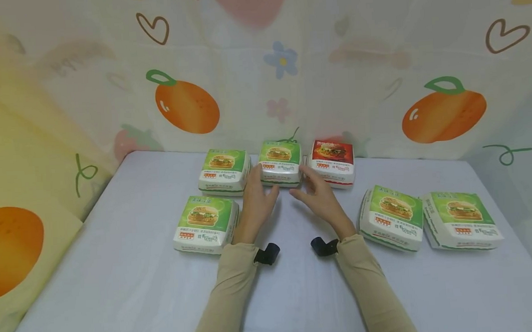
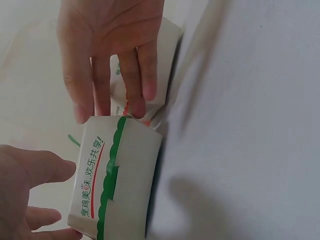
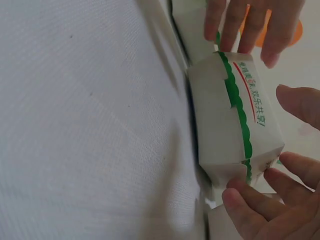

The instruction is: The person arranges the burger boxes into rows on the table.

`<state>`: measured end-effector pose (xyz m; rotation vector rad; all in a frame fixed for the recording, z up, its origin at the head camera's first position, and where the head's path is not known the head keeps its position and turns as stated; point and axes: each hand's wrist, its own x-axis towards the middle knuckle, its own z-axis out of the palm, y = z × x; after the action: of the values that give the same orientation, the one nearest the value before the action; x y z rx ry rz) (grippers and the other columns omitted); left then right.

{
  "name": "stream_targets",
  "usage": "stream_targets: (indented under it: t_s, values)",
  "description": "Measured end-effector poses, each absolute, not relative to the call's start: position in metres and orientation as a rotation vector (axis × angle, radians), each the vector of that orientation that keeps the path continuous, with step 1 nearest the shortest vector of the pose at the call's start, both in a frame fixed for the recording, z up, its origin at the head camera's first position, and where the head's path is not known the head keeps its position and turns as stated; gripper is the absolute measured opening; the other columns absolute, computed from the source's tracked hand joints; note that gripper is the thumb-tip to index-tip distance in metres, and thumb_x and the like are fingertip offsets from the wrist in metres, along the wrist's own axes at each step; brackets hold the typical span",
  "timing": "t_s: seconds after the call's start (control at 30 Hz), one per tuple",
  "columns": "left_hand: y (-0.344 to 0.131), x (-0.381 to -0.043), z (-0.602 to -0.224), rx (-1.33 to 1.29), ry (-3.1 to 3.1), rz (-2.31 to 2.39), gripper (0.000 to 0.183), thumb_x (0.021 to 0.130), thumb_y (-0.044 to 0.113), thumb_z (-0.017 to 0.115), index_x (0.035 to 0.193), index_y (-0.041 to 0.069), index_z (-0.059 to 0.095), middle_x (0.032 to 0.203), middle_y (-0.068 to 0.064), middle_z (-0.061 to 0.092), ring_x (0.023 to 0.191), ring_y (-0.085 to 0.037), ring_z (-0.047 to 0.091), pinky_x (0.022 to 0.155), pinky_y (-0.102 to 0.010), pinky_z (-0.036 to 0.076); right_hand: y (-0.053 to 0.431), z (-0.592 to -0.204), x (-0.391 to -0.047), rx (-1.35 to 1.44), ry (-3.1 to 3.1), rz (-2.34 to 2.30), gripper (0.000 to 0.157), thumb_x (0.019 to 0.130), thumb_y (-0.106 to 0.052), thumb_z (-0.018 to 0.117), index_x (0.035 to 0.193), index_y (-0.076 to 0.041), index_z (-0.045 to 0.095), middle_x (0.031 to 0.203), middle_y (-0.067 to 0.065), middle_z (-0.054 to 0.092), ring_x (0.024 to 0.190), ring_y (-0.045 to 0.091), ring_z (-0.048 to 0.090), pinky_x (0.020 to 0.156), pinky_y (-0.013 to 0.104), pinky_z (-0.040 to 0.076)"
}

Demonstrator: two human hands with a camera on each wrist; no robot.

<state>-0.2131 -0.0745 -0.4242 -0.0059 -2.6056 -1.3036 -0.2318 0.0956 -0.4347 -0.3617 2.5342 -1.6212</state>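
One left hand point(image 1: 255, 201) and one right hand point(image 1: 320, 195), fingers relaxed and unclenched, touch opposite sides of the green-topped box point(image 1: 281, 160) at the frame's centre, beside a red-topped box point(image 1: 333, 156).

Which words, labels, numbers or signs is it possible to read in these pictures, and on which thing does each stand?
"鸡美味,欢乐共享!": front of the middle box; the character before it is unclear.
Its top: print too blurred to read.
Other boxes: print too small or blurred.
Backdrop: letters cut off at the top edge; faint ones at left, unreadable.
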Motion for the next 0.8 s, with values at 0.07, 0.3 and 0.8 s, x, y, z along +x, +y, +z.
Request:
stream_targets:
  t_s: [0.07,0.3,0.8]
  values:
    - [-0.074,-0.213,-0.426,0.001,-2.620,-1.295,0.064,0.084,0.015,0.062,0.139,0.002,0.031,0.143,-0.015,0.035,0.135,-0.027,0.031,0.112,-0.039,0.025,0.096,-0.434,-0.231,-0.380,2.536,-1.623,0.070,0.082,-0.030,0.067,0.142,-0.017,0.032,0.150,0.003,0.028,0.134,0.027,0.034,0.107,0.041,0.034]
    - [-0.070,-0.212,-0.432,-0.011,-2.619,-1.249,0.066,0.082,0.014,0.064,0.138,0.001,0.032,0.141,-0.014,0.035,0.132,-0.028,0.034,0.111,-0.039,0.028,0.097,-0.433,-0.230,-0.381,2.527,-1.636,0.068,0.082,-0.025,0.068,0.140,-0.013,0.034,0.146,0.008,0.032,0.133,0.025,0.036,0.105,0.038,0.037]
    - [-0.060,-0.203,-0.436,0.175,-2.619,-1.236,0.062,0.084,0.021,0.058,0.138,0.003,0.034,0.135,-0.016,0.039,0.125,-0.030,0.040,0.104,-0.041,0.036,0.108,-0.428,-0.224,-0.299,2.552,-1.647,0.060,0.081,-0.021,0.069,0.135,-0.012,0.043,0.139,0.012,0.039,0.118,0.030,0.052,0.096,0.036,0.046]
